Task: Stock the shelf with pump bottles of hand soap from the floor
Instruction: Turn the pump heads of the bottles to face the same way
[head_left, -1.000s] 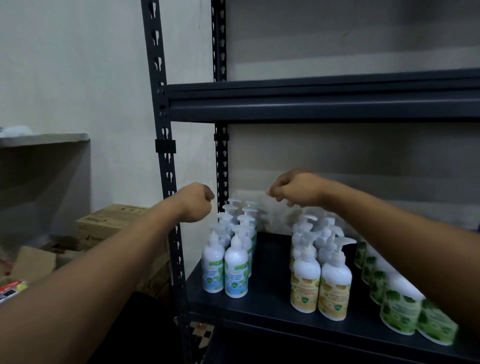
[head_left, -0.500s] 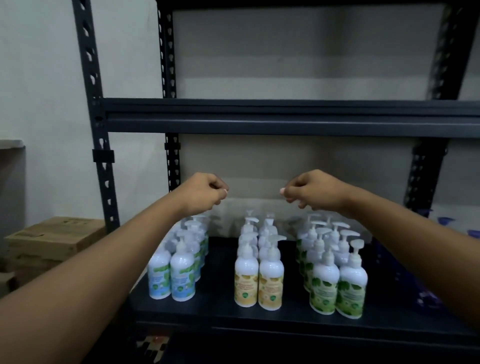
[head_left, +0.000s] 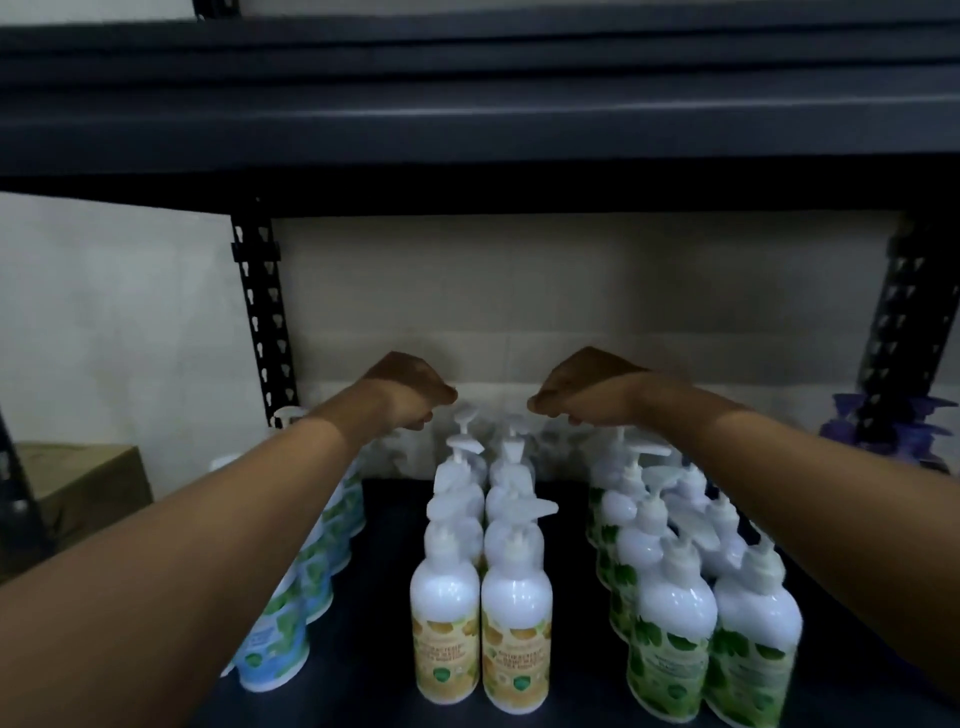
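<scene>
White bottles under hands, seemingly fisted.

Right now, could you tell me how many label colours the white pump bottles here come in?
3: blue-labelled bottles at left, partly behind the left forearm; yellow-labelled bottles in the middle; green-labelled bottles at right. Rear labels are hidden.

Bare forearms run to the frame edge (left grip and right grip likewise bare).

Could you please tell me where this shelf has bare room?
Two bare strips of dark metal shelf: between the blue-labelled white pump bottles and the yellow-labelled ones, and between those and the green-labelled ones. Each double row is packed tight.
</scene>
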